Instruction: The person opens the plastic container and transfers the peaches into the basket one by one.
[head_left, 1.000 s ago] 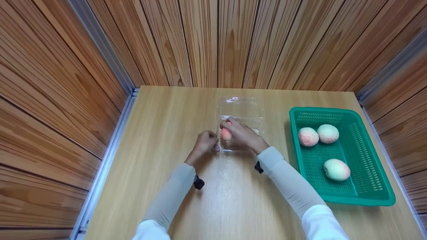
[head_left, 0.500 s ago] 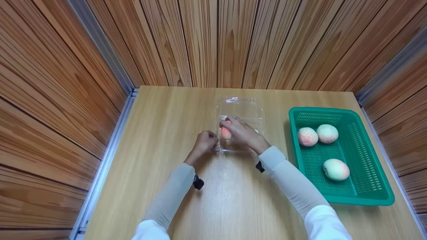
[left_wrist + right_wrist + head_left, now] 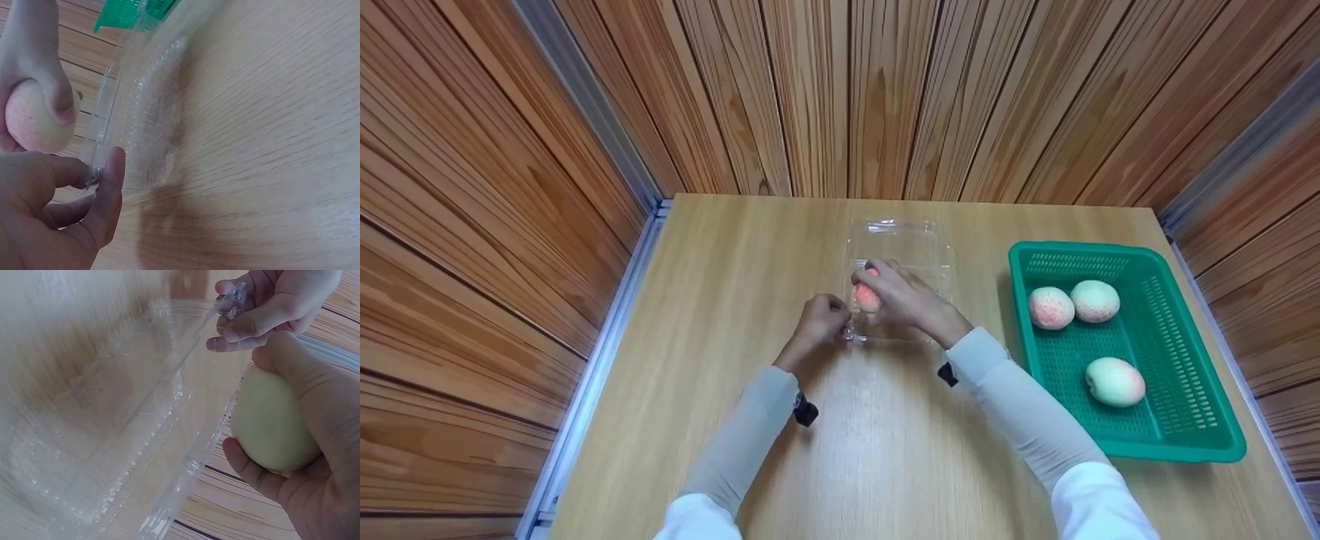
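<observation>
A clear plastic clamshell container lies opened on the wooden table, its lid folded away towards the back. My left hand pinches its near left corner between thumb and fingers, as the left wrist view shows at the rim. In my right hand is a pink and pale green peach, held with the fingers wrapped round it over the container's near half. The right wrist view shows the peach's pale side right beside the container's edge.
A green plastic basket stands on the right of the table with three more peaches in it, two together at the back and one nearer. Wood-panelled walls enclose the back and sides.
My right hand, still gripping the peach, has shifted very slightly left and away from me over the container. The left hand keeps its pinch on the corner.
</observation>
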